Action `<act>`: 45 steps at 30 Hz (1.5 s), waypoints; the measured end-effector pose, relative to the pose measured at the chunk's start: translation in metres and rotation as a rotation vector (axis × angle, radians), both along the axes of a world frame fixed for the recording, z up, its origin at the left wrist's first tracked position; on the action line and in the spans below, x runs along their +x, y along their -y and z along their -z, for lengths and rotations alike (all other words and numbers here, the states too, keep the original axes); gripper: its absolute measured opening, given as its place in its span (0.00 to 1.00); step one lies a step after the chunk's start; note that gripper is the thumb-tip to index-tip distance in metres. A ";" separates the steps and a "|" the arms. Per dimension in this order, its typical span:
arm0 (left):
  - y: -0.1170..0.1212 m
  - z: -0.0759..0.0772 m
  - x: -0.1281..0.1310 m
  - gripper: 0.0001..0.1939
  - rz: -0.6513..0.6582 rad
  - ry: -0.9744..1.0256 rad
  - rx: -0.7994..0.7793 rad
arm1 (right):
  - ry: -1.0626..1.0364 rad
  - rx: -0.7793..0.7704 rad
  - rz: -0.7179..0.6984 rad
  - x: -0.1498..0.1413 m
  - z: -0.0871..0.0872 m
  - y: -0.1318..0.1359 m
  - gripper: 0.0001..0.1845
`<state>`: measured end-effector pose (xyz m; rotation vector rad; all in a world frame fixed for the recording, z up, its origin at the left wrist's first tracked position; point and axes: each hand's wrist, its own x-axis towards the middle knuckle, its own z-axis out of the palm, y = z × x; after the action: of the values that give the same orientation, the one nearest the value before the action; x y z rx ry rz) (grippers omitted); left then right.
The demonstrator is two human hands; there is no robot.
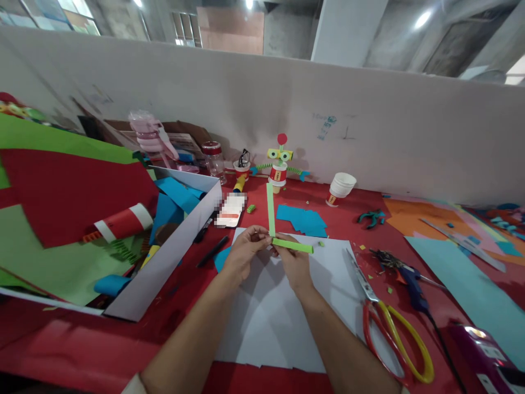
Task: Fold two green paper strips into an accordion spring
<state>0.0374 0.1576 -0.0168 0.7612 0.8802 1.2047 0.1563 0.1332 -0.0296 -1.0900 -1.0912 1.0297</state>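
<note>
Forearms [192, 328] in close, green paper strips [271, 210] in hand!
Left hand [248, 246] pinches where they meet, right hand [293, 260] grips the sideways one, over white paper [262, 328]; scissors [372, 296] lie right, open box [180, 246] left, and beyond, a cup figure [279, 175] near the wall [205, 87].

Green paper strips [271, 210] meeting at a corner, held above white paper [262, 334]

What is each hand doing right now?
Left hand: closed, pinching the green paper strips where they meet.
Right hand: closed on the same strips, holding them from the other side.
</note>
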 end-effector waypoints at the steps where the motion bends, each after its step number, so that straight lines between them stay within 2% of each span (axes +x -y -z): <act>1: 0.000 0.000 0.000 0.16 -0.010 -0.004 0.002 | 0.018 0.018 -0.010 0.000 0.001 0.000 0.10; 4: 0.000 0.000 0.003 0.15 -0.035 -0.021 0.019 | 0.023 0.044 -0.046 -0.001 0.002 0.001 0.11; 8: 0.002 0.001 0.007 0.16 -0.036 0.032 0.012 | -0.062 -0.027 -0.003 -0.003 0.000 0.002 0.15; 14: 0.003 0.003 0.008 0.13 0.028 0.096 -0.040 | -0.063 -0.056 0.053 -0.002 -0.001 0.000 0.10; 19: 0.001 -0.001 0.003 0.09 0.079 0.059 -0.097 | -0.034 -0.085 0.007 0.002 -0.002 -0.003 0.09; 24: 0.001 -0.002 0.000 0.11 0.144 0.017 -0.070 | -0.099 -0.152 -0.069 0.006 -0.006 -0.003 0.11; 27: 0.003 -0.001 0.003 0.11 0.092 0.052 -0.085 | -0.111 -0.089 -0.090 0.007 -0.004 -0.002 0.10; 30: 0.004 -0.003 0.005 0.12 0.042 0.093 -0.114 | -0.012 0.000 -0.078 0.005 0.000 -0.002 0.08; 35: 0.005 -0.006 0.004 0.14 0.057 0.121 -0.192 | 0.167 0.068 0.031 0.005 -0.001 -0.002 0.04; 39: 0.004 -0.006 0.002 0.10 0.057 0.125 -0.180 | 0.224 0.141 0.035 0.008 -0.007 -0.001 0.04; 45: 0.003 -0.004 0.003 0.16 -0.006 0.064 -0.100 | 0.099 0.030 -0.074 0.007 -0.007 -0.001 0.08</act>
<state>0.0402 0.1541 -0.0128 0.6363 0.8832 1.1754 0.1630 0.1337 -0.0230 -1.0933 -1.2304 1.0231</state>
